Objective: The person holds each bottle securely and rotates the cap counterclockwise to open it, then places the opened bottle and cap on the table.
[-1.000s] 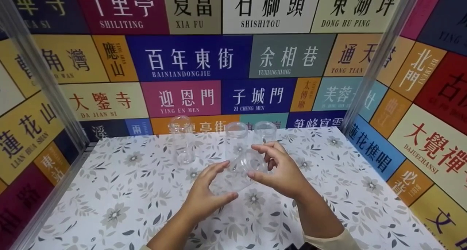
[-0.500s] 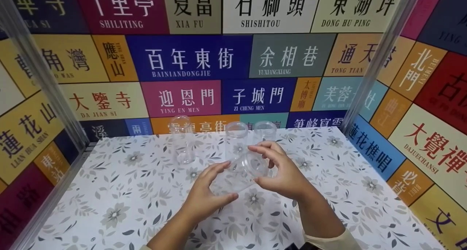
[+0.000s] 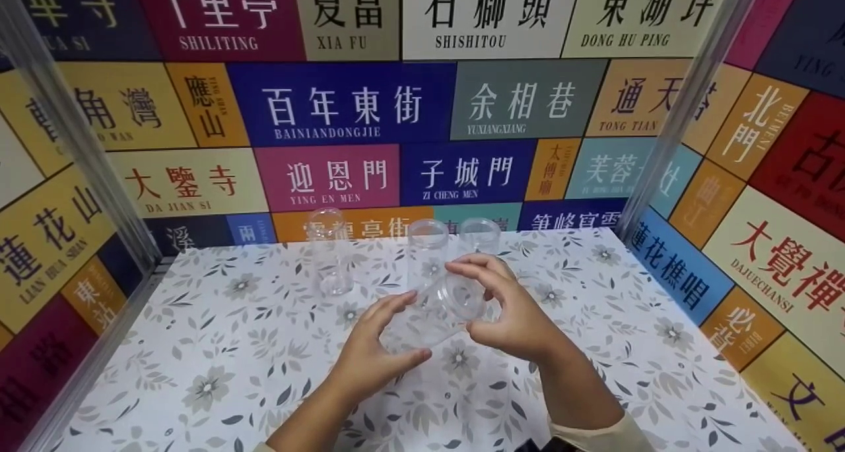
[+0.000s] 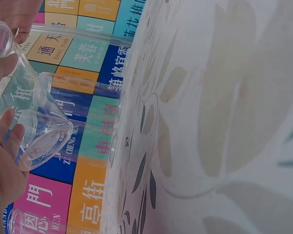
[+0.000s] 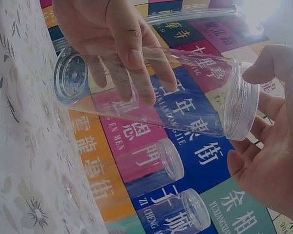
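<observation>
A clear plastic jar point(image 3: 422, 323) is held tilted above the table, its clear screw lid point(image 3: 462, 297) toward my right hand. My left hand point(image 3: 373, 346) grips the jar's body near its base, fingers on one side and thumb on the other. Around the lid's rim curl the fingers and thumb of my right hand point(image 3: 511, 310). In the right wrist view the jar's body point(image 5: 185, 105) looks see-through, with nothing visible inside, and the thumb lies on the lid point(image 5: 243, 102). The left wrist view catches the jar's round base point(image 4: 46, 146) beside the left fingers.
Three more clear jars stand upright toward the back of the table: one on the left point(image 3: 331, 260), one in the middle point(image 3: 428, 251) and one on the right point(image 3: 480, 237). A flower-patterned cover point(image 3: 264, 359) lies on the table. Sign-printed panels point(image 3: 350, 102) enclose the back and sides.
My right hand's fingers and thumb have shifted around the lid, the thumb moving slightly to the right, so more of the lid shows. My left hand and the jar stay in place.
</observation>
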Action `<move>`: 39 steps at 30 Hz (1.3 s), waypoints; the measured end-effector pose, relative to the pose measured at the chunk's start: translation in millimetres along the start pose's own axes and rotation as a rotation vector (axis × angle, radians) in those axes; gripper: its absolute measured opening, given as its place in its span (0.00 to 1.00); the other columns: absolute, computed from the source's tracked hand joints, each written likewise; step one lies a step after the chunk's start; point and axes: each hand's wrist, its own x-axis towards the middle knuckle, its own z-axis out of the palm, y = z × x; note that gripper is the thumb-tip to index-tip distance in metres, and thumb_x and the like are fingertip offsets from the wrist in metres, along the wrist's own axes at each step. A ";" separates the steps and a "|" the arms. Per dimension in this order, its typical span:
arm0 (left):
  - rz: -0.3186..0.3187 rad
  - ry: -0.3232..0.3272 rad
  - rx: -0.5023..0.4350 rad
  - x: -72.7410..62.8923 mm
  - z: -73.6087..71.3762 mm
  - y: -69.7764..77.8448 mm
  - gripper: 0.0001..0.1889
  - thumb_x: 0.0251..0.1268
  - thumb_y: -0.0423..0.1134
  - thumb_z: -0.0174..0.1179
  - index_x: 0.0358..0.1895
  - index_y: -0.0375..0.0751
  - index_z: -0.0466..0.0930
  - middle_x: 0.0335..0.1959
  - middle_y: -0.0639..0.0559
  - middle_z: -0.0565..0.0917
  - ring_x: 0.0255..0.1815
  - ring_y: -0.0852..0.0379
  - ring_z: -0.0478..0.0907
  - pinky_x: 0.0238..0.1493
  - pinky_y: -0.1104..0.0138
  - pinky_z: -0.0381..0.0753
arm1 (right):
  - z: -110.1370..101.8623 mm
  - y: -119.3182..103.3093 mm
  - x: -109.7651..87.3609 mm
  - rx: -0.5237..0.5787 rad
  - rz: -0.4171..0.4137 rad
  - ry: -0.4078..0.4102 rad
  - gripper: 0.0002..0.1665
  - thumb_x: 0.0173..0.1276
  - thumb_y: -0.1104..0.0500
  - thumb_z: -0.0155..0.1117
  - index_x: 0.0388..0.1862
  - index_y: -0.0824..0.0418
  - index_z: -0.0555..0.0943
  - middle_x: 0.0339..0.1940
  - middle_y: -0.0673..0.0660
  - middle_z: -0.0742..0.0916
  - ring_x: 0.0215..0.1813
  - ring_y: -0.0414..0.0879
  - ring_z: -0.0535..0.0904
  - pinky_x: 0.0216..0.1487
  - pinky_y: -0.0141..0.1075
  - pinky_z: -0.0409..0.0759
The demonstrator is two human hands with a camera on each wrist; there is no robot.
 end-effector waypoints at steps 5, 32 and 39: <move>-0.004 -0.001 0.001 0.2 -0.4 0.1 0.45 0.52 0.59 0.83 0.76 0.71 0.73 0.76 0.65 0.75 0.76 0.50 0.75 0.78 0.39 0.72 | 0.6 -2.0 1.4 -0.032 0.064 0.069 0.43 0.62 0.54 0.78 0.77 0.41 0.76 0.73 0.48 0.75 0.64 0.47 0.71 0.54 0.39 0.74; -0.012 -0.001 0.006 0.3 1.2 -0.9 0.44 0.52 0.54 0.84 0.75 0.76 0.73 0.76 0.64 0.75 0.76 0.50 0.75 0.78 0.38 0.72 | -0.1 0.3 0.9 -0.034 0.064 0.034 0.43 0.59 0.59 0.78 0.74 0.38 0.79 0.65 0.49 0.77 0.53 0.48 0.69 0.49 0.38 0.75; -0.011 0.002 0.015 -0.1 1.7 -1.2 0.44 0.51 0.56 0.83 0.74 0.77 0.72 0.76 0.64 0.75 0.75 0.51 0.75 0.77 0.39 0.73 | 0.1 0.9 0.4 -0.026 0.040 0.023 0.47 0.56 0.63 0.75 0.74 0.35 0.78 0.69 0.48 0.75 0.59 0.49 0.69 0.52 0.38 0.75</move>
